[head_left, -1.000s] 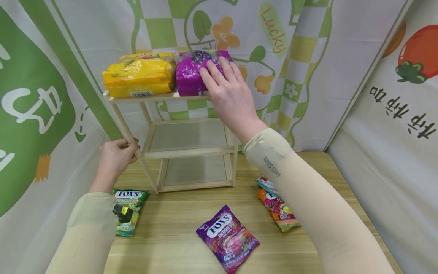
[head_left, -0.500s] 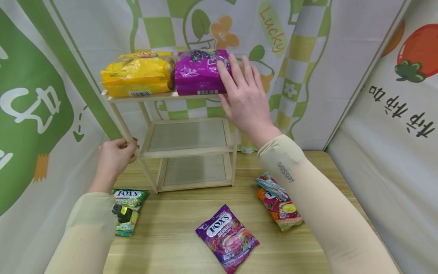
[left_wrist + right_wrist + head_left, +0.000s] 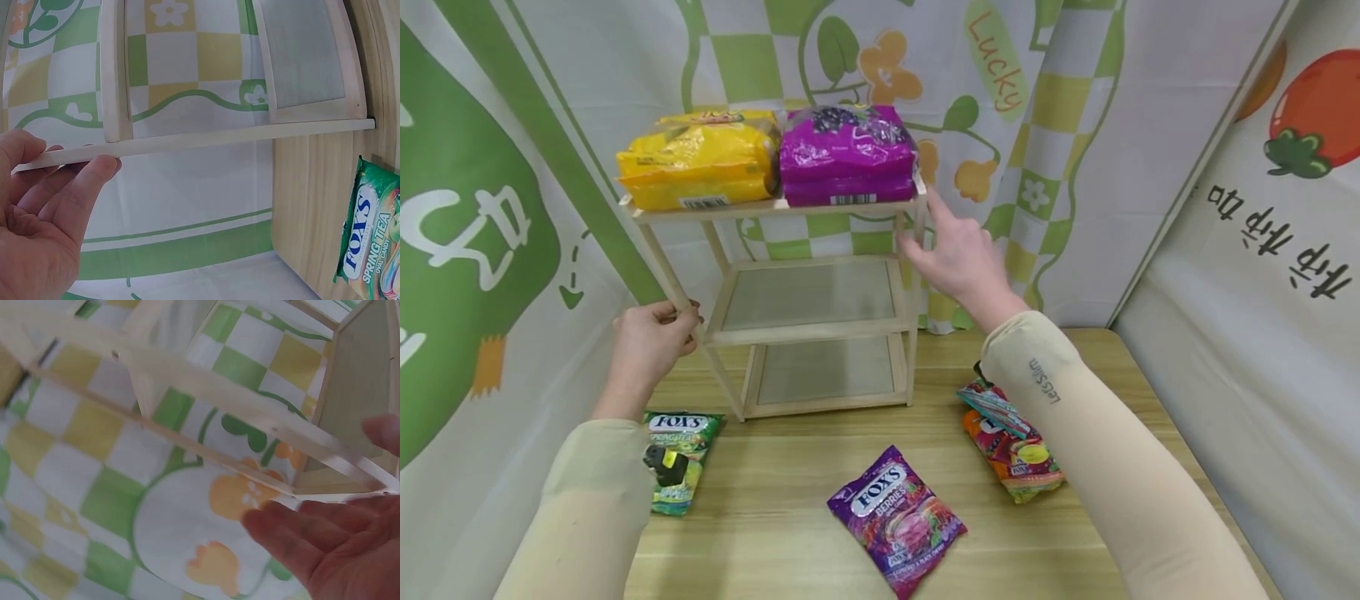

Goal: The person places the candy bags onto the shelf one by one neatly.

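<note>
A three-tier wooden shelf (image 3: 808, 335) stands on the table. My left hand (image 3: 651, 346) pinches its left front post (image 3: 194, 139) between thumb and fingers, just above the middle tier. On the top tier lie a yellow bag (image 3: 700, 162) and, beside it on the right, a purple bag (image 3: 846, 160) with a grape print. My right hand (image 3: 966, 260) is at the upper right front post, below the purple bag, with index finger and thumb spread. In the right wrist view its fingers (image 3: 294, 531) look extended and hold nothing; whether they touch the post is unclear.
A purple Fox's Berries candy bag (image 3: 898, 523) lies at the front middle of the table. A green Fox's Spring Tea bag (image 3: 375, 240) lies at the left. On the right, a teal packet (image 3: 997, 410) overlaps an orange candy bag (image 3: 1018, 462). Printed curtains surround the table.
My right hand has come off the purple bag and moved right and down to the shelf's right post. The left hand keeps its grip on the left post.
</note>
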### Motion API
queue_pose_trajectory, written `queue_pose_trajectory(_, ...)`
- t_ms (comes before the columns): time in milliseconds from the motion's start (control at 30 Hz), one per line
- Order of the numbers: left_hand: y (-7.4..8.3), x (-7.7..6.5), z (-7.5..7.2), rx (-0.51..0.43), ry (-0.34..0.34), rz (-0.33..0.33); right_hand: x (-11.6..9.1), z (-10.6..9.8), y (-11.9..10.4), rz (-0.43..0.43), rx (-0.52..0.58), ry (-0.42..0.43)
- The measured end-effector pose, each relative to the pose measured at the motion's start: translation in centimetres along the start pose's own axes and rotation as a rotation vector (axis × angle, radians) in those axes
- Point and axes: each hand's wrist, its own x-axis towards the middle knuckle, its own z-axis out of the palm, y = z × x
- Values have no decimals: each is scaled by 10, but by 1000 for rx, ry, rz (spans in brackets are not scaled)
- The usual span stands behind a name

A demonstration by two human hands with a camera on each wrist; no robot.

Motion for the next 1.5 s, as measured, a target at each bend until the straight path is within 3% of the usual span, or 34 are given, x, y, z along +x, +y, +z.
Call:
queue_pose_trajectory(167,0,1,0,2,-10,-8,-1,5,11,77,90,-92)
queue_pose_trajectory(500,0,1,1,-1,-12,-9,0,13,26,89,142,-173)
queue_pose_trajectory(667,0,2,2,0,-11,-4,1,16,26,78,188,-170)
queue_pose_trajectory(800,0,3,4,-1,-9,4,1,18,27,111,277,-189)
queue_pose_trajectory(967,0,2,5,-5,-5,5,2,19,32,172,413,-283)
queue_pose_trajectory(1300,-1,2,3,-30,4,8,2,17,42,201,565,-419)
queue_pose_trajectory(1500,0,1,1,-41,-3,4,2,19,45,192,597,-434)
